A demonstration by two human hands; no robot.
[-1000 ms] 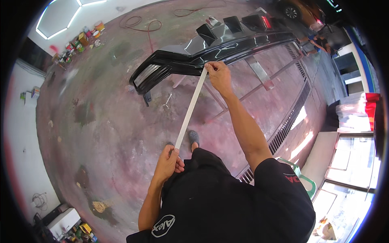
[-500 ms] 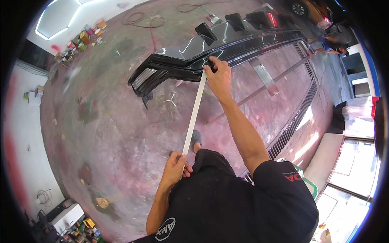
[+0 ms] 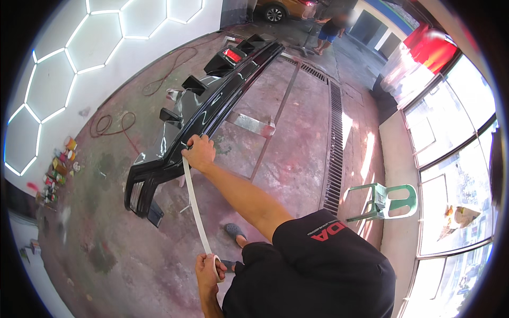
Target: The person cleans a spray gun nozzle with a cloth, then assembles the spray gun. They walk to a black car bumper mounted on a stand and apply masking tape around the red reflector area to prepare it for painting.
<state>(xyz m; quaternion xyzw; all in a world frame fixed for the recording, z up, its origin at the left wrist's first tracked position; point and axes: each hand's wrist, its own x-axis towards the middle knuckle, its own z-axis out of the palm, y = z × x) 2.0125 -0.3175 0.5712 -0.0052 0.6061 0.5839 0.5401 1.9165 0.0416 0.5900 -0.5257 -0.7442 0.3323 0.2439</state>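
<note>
A glossy black car bumper part point(image 3: 199, 117) with several fins and a red light runs from the lower left to the far middle. My right hand point(image 3: 200, 152) is at its near edge, fingers bent, gripping the free end of a pale strip of masking tape point(image 3: 196, 212). The strip stretches taut down to the tape roll point(image 3: 216, 268) in my left hand point(image 3: 207, 275), whose fingers are closed around it. Part of the roll is hidden by those fingers.
A metal plate point(image 3: 254, 125) juts from the bumper's right side, near a floor drain grate point(image 3: 334, 143). A green plastic chair point(image 3: 379, 201) stands by the windows. A hose point(image 3: 114, 124) lies left, near cans point(image 3: 55, 172). Far off are a person point(image 3: 331, 32) and a car point(image 3: 286, 9).
My view has turned to the right, so the bumper now slants more steeply. The tape roll in my left hand has come into sight. My right hand stays at the bumper with the strip.
</note>
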